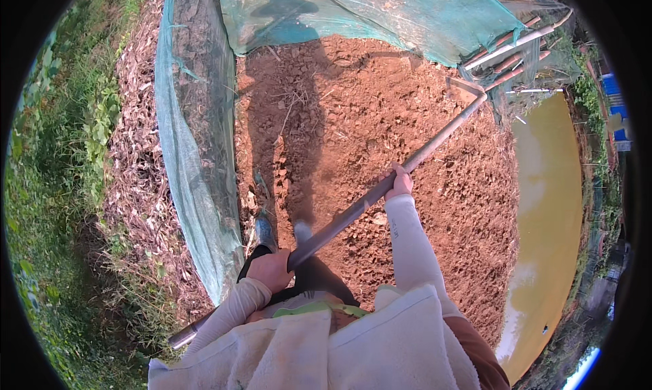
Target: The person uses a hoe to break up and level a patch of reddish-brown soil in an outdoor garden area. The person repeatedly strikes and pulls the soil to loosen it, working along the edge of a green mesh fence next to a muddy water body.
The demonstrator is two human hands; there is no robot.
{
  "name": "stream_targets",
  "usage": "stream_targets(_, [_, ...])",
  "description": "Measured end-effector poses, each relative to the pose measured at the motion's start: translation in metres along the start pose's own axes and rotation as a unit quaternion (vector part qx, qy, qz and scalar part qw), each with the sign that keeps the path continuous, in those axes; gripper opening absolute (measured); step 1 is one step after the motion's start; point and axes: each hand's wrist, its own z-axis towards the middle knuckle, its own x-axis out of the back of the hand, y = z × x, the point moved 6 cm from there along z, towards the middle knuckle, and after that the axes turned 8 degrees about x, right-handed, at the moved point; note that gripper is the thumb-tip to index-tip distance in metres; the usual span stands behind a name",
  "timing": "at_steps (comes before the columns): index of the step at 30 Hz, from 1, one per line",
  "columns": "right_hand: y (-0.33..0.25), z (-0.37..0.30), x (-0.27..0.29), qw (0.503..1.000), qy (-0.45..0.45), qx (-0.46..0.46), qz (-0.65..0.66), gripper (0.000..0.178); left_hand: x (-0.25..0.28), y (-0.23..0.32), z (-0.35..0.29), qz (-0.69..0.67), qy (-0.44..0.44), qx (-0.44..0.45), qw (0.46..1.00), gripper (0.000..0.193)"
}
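This is outdoor farmland, shown by broken reddish soil [401, 247], green netting [193, 166] and murky yellowish water [549, 186].

Soil [380, 145] lay between netting [183, 138] on the left and water [550, 206] on the right, with netting ahead too. Leaves [136, 166] lay left of the netting, grass [54, 206] beyond them. The hoe [343, 221] slanted over the soil toward far right.

Tool [360, 208]: shaft partly covered by left hand [270, 270] and sleeve [239, 304]; head too thin to make out its shape. Right hand [402, 182]: some fingers hidden behind shaft. Towel [387, 342] cut by lower edge. Net [380, 16] cut at top. Blue thing [614, 98], right rim: unidentifiable. Speck [545, 329] on pond [550, 186]: too small.
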Motion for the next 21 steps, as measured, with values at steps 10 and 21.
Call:
stream_targets(10, [0.186, -0.128, 0.023, 0.984, 0.06, -0.152, -0.067, 0.017, -0.02, -0.151, -0.111, 0.071, -0.12, 0.163, 0.977, 0.02])
stream_targets(21, [0.232, -0.174, 0.04, 0.952, 0.064, -0.298, 0.035, 0.024, -0.011, -0.192, -0.146, 0.174, 0.037, 0.156, 0.972, 0.02])
